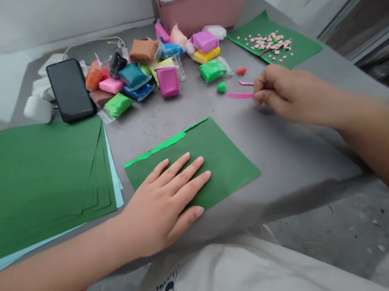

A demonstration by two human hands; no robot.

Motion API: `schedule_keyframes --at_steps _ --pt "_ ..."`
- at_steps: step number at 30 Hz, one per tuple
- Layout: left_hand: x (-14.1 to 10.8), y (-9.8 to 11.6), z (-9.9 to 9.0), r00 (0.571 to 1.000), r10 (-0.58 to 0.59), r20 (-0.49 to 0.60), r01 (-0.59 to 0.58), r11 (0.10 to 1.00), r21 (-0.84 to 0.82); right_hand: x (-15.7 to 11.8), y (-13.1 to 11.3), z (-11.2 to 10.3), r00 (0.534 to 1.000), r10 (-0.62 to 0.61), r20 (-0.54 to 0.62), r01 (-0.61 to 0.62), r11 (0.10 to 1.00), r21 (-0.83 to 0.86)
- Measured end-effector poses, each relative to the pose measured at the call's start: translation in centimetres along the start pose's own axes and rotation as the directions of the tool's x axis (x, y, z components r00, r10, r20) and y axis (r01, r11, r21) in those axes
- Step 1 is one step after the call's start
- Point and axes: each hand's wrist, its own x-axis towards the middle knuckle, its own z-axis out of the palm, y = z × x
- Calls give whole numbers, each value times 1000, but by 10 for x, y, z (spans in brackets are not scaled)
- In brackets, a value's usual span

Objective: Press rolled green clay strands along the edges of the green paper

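My left hand lies flat with spread fingers on a small dark green sheet. Along the far edge of that sheet runs a strip of bright green clay, wide and ragged on the left, thin toward the right corner. Over the table's right side, my right hand is closed in a pinch on the end of a flat pink clay modelling tool. Another pink tool tip shows just beyond it, partly hidden by the fingers. A green clay ball sits by the held tool's tip, with an orange clay lump behind.
Wrapped clay packs in many colours are heaped at the back, beside a black phone. A pink bin stands behind them. Green sheets are stacked at left; a sheet with a pink blossom tree lies at back right.
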Motion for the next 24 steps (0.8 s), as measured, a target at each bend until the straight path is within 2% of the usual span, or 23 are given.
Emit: schedule_keyframes --at_steps 3,6,8,10,12,14,16,19,22,24 --pt "20 32 15 978 -195 -78 189 979 -76 6 -36 0 992 -124 -39 125 992 35" --pt "46 54 26 971 -208 -118 176 954 -242 16 -63 5 967 -250 37 247 966 74" --pt "60 59 25 960 -225 -164 161 929 -334 22 -74 10 952 -305 35 303 951 56" --pt "67 57 17 948 -192 -255 92 929 -358 26 -79 16 943 -332 -1 332 943 -24" --pt "68 47 7 958 40 -285 -122 953 -276 26 -78 20 936 -352 -23 347 930 -124" --pt "68 34 -1 926 279 -256 -314 943 -110 20 -74 24 927 -376 11 371 909 -189" --pt "69 22 -4 917 361 -171 -369 929 -14 11 -70 27 917 -396 43 396 895 -207" --pt "75 17 -3 951 305 -44 -306 951 -35 -5 -69 31 894 -448 -4 433 867 -247" --pt "82 25 1 976 215 17 -214 975 -53 -17 -73 35 865 -495 -79 452 839 -304" --pt "85 34 5 987 163 -2 -163 986 -39 -20 -76 38 893 -440 -93 400 872 -283"
